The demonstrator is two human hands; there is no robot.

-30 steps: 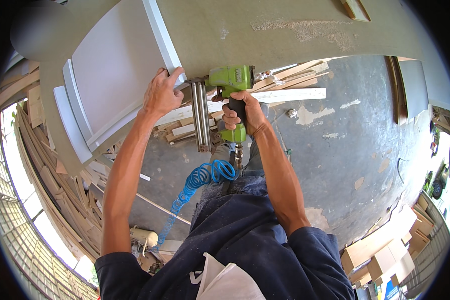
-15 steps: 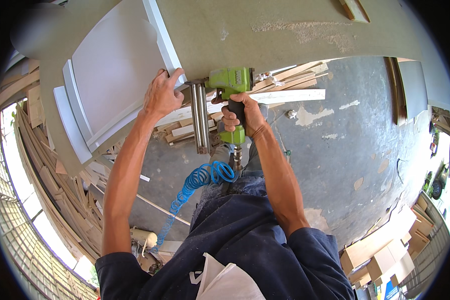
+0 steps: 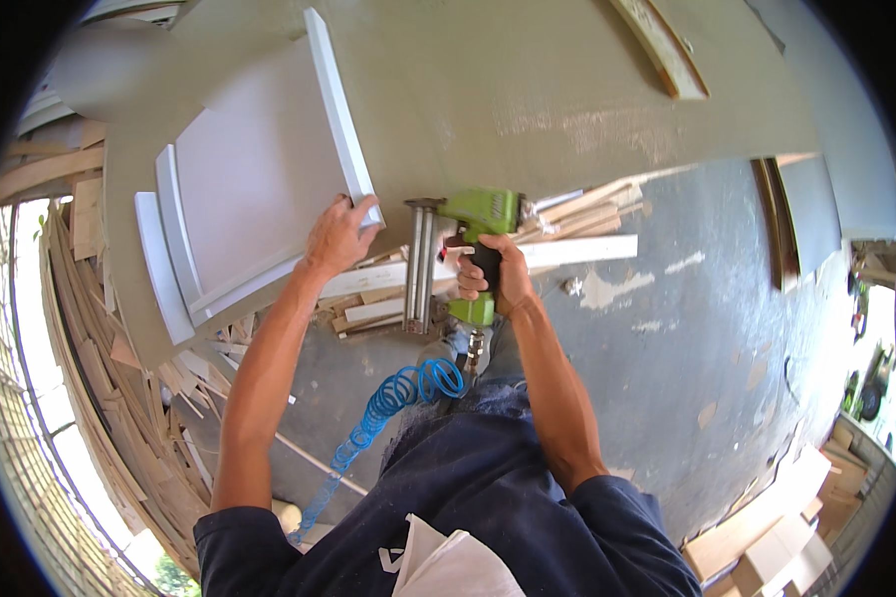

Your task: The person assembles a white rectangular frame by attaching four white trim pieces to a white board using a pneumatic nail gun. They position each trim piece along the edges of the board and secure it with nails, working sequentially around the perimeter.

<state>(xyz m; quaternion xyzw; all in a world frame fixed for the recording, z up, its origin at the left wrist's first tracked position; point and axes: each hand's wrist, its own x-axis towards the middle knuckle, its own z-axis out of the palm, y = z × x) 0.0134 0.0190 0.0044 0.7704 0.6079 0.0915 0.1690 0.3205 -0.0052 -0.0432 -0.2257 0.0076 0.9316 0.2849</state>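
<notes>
A white panel (image 3: 259,159) lies on the worktable, with a white strip (image 3: 338,114) along its right edge. My left hand (image 3: 338,237) is closed round the near end of that strip, at the panel's corner, with the thumb against its right side. In my right hand (image 3: 510,279) is a green nail gun (image 3: 483,207), fingers wrapped round its black handle. Its nose points left and stands a little apart from the strip's end. From the base of the handle a coiled blue air hose (image 3: 383,398) runs down to the left.
The greenish worktable (image 3: 567,60) spans the far side, a wooden strip (image 3: 667,50) on it. Another white strip (image 3: 161,269) lies left of the panel. Under the edge are stacked wood offcuts (image 3: 592,209); long boards (image 3: 100,368) lean left. Wooden pieces (image 3: 767,527) sit lower right.
The nail gun's nose has come away from the strip's end and moved right. My left hand stays on the panel's corner. The whole view has shifted, with the table appearing lower.
</notes>
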